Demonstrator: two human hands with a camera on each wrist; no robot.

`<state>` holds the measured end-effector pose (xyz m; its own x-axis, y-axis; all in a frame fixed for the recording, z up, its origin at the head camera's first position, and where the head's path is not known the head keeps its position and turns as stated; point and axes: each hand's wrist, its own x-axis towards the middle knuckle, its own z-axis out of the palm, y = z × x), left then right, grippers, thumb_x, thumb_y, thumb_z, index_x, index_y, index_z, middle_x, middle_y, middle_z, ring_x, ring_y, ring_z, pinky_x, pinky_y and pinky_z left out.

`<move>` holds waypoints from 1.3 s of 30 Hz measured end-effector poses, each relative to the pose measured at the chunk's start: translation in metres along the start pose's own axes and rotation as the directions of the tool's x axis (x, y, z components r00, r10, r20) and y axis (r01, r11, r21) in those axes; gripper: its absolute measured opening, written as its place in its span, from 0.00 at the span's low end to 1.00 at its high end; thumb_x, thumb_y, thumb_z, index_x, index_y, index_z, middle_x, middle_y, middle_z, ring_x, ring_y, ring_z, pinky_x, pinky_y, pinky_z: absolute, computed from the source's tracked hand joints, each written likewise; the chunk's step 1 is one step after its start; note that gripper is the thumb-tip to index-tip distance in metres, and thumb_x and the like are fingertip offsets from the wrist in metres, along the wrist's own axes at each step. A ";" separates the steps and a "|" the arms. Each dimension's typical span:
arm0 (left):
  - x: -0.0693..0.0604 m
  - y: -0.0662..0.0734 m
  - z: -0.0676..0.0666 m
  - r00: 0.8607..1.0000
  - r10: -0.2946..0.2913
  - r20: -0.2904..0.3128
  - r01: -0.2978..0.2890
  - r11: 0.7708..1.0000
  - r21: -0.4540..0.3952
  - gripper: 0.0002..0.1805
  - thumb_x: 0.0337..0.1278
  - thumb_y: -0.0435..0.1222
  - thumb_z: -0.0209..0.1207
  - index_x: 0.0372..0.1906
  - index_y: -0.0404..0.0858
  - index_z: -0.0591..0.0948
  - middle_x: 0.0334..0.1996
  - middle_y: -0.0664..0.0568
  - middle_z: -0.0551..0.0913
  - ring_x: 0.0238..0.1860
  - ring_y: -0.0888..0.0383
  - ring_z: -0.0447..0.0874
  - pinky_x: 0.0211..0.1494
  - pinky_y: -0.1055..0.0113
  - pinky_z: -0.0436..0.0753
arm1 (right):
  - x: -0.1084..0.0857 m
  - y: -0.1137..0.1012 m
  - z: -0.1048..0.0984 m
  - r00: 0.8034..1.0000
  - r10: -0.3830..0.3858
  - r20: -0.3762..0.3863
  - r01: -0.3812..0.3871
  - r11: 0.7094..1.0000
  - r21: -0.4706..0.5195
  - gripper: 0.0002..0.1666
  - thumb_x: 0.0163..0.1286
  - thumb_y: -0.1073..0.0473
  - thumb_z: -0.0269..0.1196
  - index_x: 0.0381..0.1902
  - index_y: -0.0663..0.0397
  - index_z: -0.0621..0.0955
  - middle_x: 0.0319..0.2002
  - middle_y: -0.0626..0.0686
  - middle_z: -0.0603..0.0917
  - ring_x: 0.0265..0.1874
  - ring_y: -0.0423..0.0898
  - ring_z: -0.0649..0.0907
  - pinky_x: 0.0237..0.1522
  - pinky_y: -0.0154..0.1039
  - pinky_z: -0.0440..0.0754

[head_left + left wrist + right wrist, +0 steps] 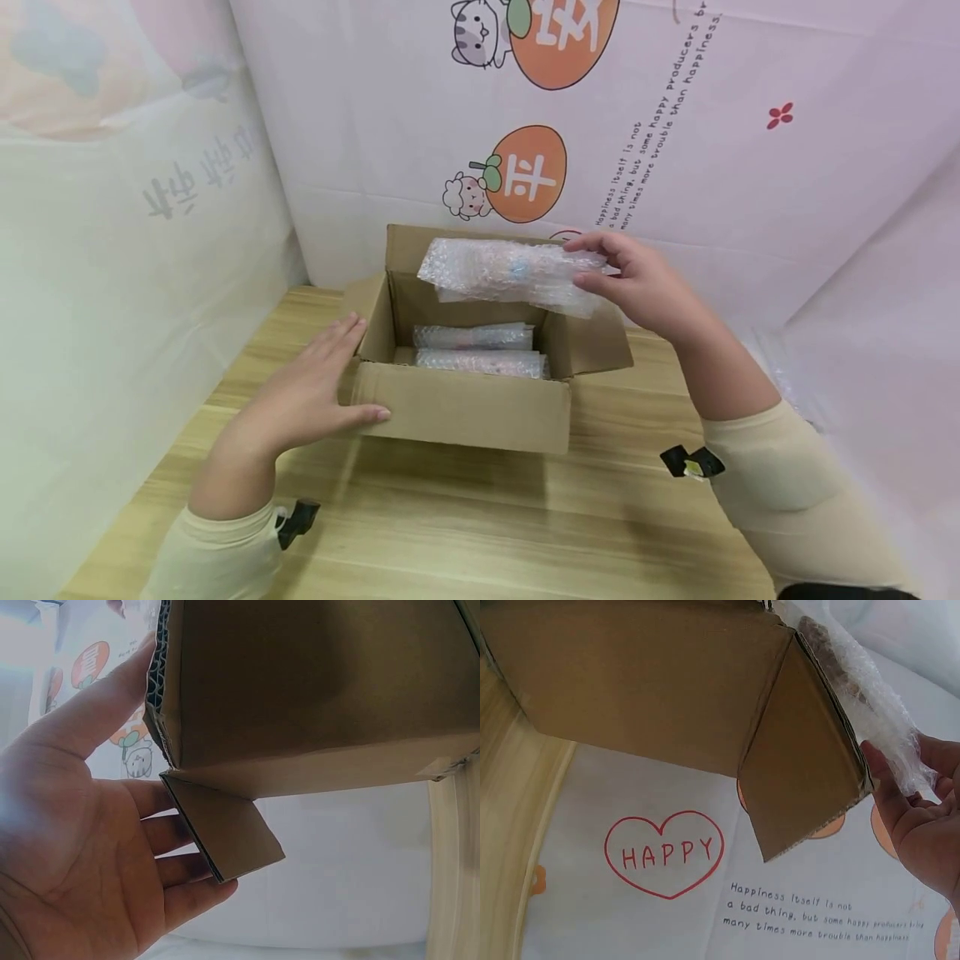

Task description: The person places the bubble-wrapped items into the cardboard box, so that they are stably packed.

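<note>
An opened cardboard box (461, 408) stands on the wooden table with its flaps folded outward. Two bubble-wrapped packets (480, 363) lie inside it, side by side. Above the box's far part, my right hand (633, 279) pinches the right end of another bubble-wrapped packet (510, 271); what is wrapped inside cannot be made out. My left hand (315, 392) rests against the box's left side, fingers extended along the left flap (225, 825) and thumb by the front flap. In the right wrist view, the right flap (806, 750) partly hides the held packet.
Wooden table (450, 517) lies under the box. A white printed sheet (360, 125) hangs behind it, and pale sheets stand to the left and right. Some clear plastic wrap (787, 375) sits at the right, beyond the right forearm.
</note>
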<state>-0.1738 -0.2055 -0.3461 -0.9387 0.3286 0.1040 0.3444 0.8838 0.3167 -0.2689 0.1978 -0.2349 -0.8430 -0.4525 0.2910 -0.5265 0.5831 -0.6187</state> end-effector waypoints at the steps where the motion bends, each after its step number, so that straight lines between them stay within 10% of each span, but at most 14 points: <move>1: 0.000 0.000 0.000 1.000 -0.001 -0.001 0.001 1.000 0.000 0.67 0.44 0.74 0.57 0.80 0.43 0.41 0.80 0.48 0.40 0.79 0.42 0.41 0.78 0.42 0.52 | 0.004 -0.001 0.001 1.000 -0.012 0.016 0.012 1.000 0.006 0.21 0.70 0.57 0.63 0.60 0.47 0.77 0.66 0.46 0.75 0.63 0.42 0.73 0.57 0.38 0.74; 7: 0.001 0.000 0.000 1.000 0.001 -0.009 -0.001 1.000 0.011 0.67 0.44 0.74 0.57 0.80 0.43 0.41 0.80 0.47 0.41 0.79 0.42 0.42 0.78 0.42 0.52 | 0.025 -0.001 0.012 0.994 -0.039 0.106 0.040 0.999 -0.006 0.20 0.70 0.60 0.63 0.59 0.51 0.78 0.63 0.51 0.76 0.63 0.48 0.72 0.64 0.52 0.71; 23: 0.001 0.002 -0.002 1.000 -0.003 0.003 0.003 1.000 0.008 0.66 0.45 0.74 0.56 0.80 0.43 0.41 0.80 0.48 0.40 0.79 0.43 0.41 0.78 0.42 0.51 | 0.043 -0.003 0.047 0.963 0.024 0.270 0.036 0.976 -0.213 0.20 0.69 0.60 0.64 0.59 0.48 0.78 0.59 0.51 0.76 0.55 0.49 0.77 0.58 0.49 0.78; 39: -0.001 0.002 -0.002 1.000 -0.008 0.018 0.008 1.000 0.010 0.67 0.45 0.75 0.55 0.80 0.43 0.39 0.80 0.48 0.39 0.79 0.42 0.40 0.78 0.42 0.51 | 0.044 0.009 0.056 0.948 0.040 0.315 0.130 0.857 -0.499 0.22 0.67 0.61 0.65 0.59 0.55 0.79 0.55 0.55 0.78 0.56 0.54 0.78 0.59 0.52 0.78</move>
<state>-0.1726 -0.2047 -0.3439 -0.9410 0.3276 0.0846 0.3373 0.8895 0.3082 -0.3048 0.1456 -0.2680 -0.7857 -0.6183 0.0219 -0.6155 0.7776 -0.1280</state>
